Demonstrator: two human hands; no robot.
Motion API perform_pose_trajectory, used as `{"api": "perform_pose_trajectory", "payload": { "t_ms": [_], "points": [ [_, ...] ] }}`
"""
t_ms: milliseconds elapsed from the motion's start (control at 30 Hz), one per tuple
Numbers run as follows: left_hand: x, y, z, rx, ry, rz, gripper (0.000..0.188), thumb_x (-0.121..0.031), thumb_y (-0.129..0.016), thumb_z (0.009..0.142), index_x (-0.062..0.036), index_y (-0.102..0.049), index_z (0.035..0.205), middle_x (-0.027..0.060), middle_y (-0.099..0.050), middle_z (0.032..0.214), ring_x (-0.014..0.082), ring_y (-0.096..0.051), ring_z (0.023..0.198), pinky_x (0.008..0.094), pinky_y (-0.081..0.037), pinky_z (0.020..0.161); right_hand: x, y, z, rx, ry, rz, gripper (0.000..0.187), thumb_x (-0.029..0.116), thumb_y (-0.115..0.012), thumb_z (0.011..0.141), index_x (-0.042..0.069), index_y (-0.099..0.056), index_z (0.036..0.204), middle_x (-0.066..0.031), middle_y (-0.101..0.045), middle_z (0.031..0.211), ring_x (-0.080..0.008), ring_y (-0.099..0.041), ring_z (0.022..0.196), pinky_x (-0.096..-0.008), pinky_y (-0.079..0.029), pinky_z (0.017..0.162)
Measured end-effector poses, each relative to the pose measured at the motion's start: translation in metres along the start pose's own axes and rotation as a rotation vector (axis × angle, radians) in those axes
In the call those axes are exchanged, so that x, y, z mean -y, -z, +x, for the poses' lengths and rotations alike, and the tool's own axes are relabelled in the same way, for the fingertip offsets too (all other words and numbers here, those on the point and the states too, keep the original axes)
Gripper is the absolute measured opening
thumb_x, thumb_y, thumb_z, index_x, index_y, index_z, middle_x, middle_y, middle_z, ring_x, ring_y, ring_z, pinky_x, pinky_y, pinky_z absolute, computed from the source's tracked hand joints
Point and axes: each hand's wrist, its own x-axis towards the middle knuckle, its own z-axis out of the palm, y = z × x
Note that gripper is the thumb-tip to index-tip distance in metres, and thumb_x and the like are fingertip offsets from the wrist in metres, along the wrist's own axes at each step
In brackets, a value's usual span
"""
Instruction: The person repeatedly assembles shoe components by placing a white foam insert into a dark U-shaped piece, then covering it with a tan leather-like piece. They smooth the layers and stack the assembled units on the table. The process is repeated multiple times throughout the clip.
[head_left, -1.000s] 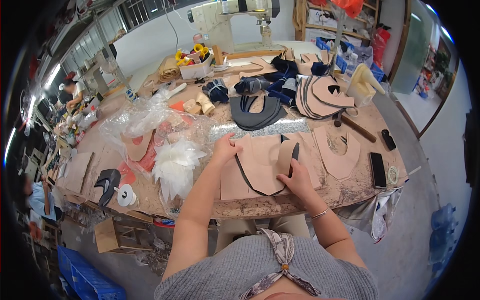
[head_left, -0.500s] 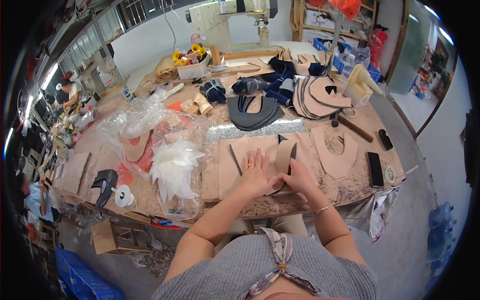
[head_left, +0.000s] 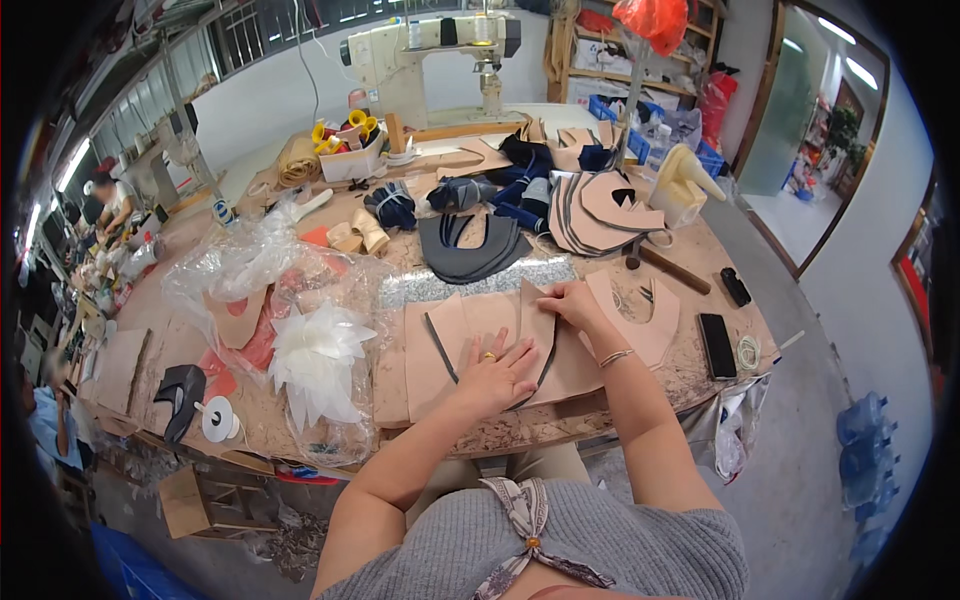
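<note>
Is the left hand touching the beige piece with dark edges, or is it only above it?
Touching. The head view shows the left hand lying spread and palm down on the beige piece.

A head-worn fisheye looks down and forward, at close range, over left hand (head_left: 490, 384), right hand (head_left: 573, 303) and worktop (head_left: 715, 248).

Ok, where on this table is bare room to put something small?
Left: a patch between the tan panel, the clear plastic and the dark curved piece. Right: another between the cream container, the hammer and black object. Crowded: the back, with navy bundles and stacked pieces, and the front middle, under tan sheets.
</note>
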Motion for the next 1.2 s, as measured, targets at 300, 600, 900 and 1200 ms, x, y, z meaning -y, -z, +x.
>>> {"api": "perform_pose_trajectory", "payload": {
  "t_ms": [300, 600, 900, 1200],
  "points": [
    [0.002, -0.006, 0.002, -0.056, -0.129, 0.038, 0.062, -0.049, -0.037, 0.096, -0.0125, -0.032, 0.146, 0.0064, -0.026, 0.155, 0.0324, -0.012, 0.145, 0.0566, -0.009, 0.115, 0.021, -0.002, -0.008, -0.032, 0.023, -0.176, 0.023, 0.022, -0.080, 0.068, 0.002, -0.072, 0.075, -0.0114, -0.068, 0.069, -0.0195, -0.064, 0.059, -0.0324, -0.050, 0.057],
    [-0.010, 0.002, -0.002, -0.077, -0.230, 0.028, 0.094, -0.070, -0.045, 0.082, 0.0041, -0.037, 0.138, 0.0260, -0.030, 0.147, 0.0376, -0.022, 0.141, 0.0488, -0.016, 0.115, 0.038, -0.030, -0.055, -0.185, 0.682, -0.471, 0.039, 0.026, -0.071, 0.080, 0.001, -0.057, 0.107, -0.0210, -0.052, 0.113, -0.0379, -0.050, 0.110, -0.0419, -0.043, 0.093],
    [-0.015, 0.000, -0.007, -0.196, -0.224, 0.037, 0.109, -0.074, -0.051, 0.076, 0.0076, -0.027, 0.143, 0.0263, -0.030, 0.147, 0.0400, -0.019, 0.142, 0.0469, -0.015, 0.116, 0.025, -0.057, -0.019, 0.198, 0.379, -0.679, 0.079, 0.057, -0.036, 0.095, -0.002, -0.024, 0.147, -0.0213, -0.017, 0.155, -0.0354, -0.013, 0.145, -0.0460, -0.011, 0.117],
    [-0.022, -0.001, -0.016, 0.087, -0.102, -0.029, 0.103, -0.072, -0.054, 0.076, 0.0031, -0.032, 0.143, 0.0230, -0.025, 0.151, 0.0384, -0.022, 0.141, 0.0453, -0.013, 0.117, 0.092, -0.114, -0.047, 0.532, 0.685, -0.928, 0.081, 0.061, -0.036, 0.092, 0.003, -0.025, 0.148, -0.0232, -0.014, 0.155, -0.0405, -0.010, 0.144, -0.0536, -0.010, 0.115]
  ]
}}
